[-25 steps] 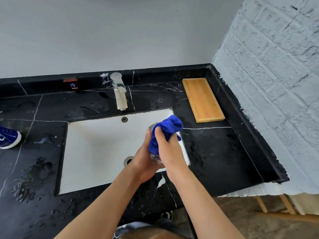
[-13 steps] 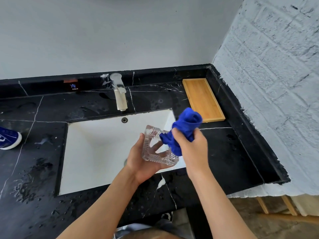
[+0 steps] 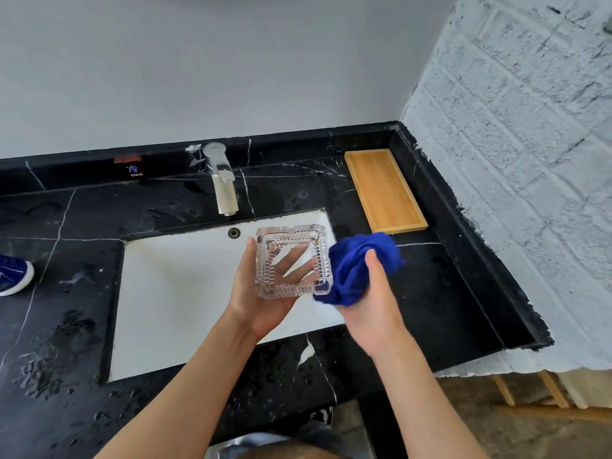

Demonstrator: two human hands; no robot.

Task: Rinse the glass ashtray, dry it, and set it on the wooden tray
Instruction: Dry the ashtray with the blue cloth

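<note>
Cradled in the left hand (image 3: 261, 293), the square glass ashtray (image 3: 293, 260) sits on the open palm, thumb up its left side and fingers showing through the clear base. Just right of that hold, the right hand (image 3: 374, 309) is closed around a bunched blue cloth (image 3: 356, 268), whose lower edge touches the ashtray's near right corner. Beneath both hands lies the white sink (image 3: 172, 293) set in a wet black marble counter (image 3: 66, 326). Beyond the ashtray stands the faucet (image 3: 222, 180). Up and right of the cloth, well apart from the ashtray, the wooden tray (image 3: 384, 190) rests on the counter.
</note>
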